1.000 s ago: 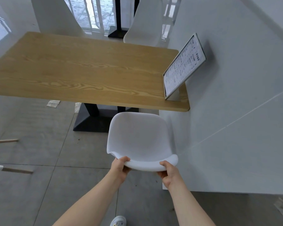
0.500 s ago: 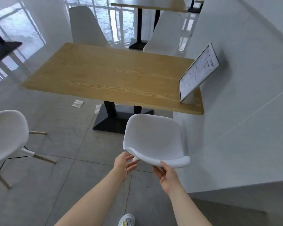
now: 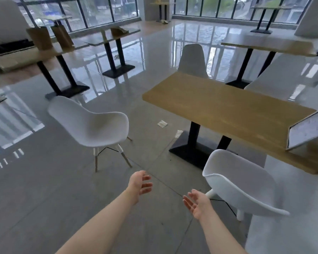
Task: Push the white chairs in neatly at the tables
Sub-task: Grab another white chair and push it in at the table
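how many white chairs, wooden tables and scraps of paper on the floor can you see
white chairs: 4 (pulled-out chair, near chair, far chair, far right chair, blurred)
wooden tables: at least 6 (near table; the rest blurred)
paper scraps on the floor: 2
total: at least 12

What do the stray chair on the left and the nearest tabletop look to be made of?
White shell chair standing apart: seemingly moulded plastic, smooth matte one-piece seat; pale, wood-like legs. Rectangular tan tabletop: wood or wood-look laminate, faint grain, matte; which, unclear.
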